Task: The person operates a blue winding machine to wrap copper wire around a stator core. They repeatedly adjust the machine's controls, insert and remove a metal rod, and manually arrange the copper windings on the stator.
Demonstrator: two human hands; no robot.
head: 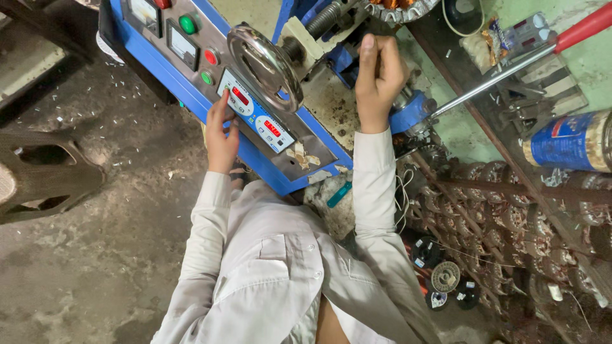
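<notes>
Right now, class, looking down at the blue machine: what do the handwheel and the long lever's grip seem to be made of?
handwheel: looks like polished bare metal, likely steel or chrome-plated; its silvery rim throws bright reflections.
lever grip: seemingly red plastic or rubber sleeve, smooth and evenly coloured, over a shiny metal rod.
Neither left hand nor right hand touches them.

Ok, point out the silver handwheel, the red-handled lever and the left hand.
silver handwheel (264, 67), head view, on its hub.
red-handled lever (583, 28), head view, on the red grip.
left hand (221, 130), head view, on the back of the hand.
</notes>
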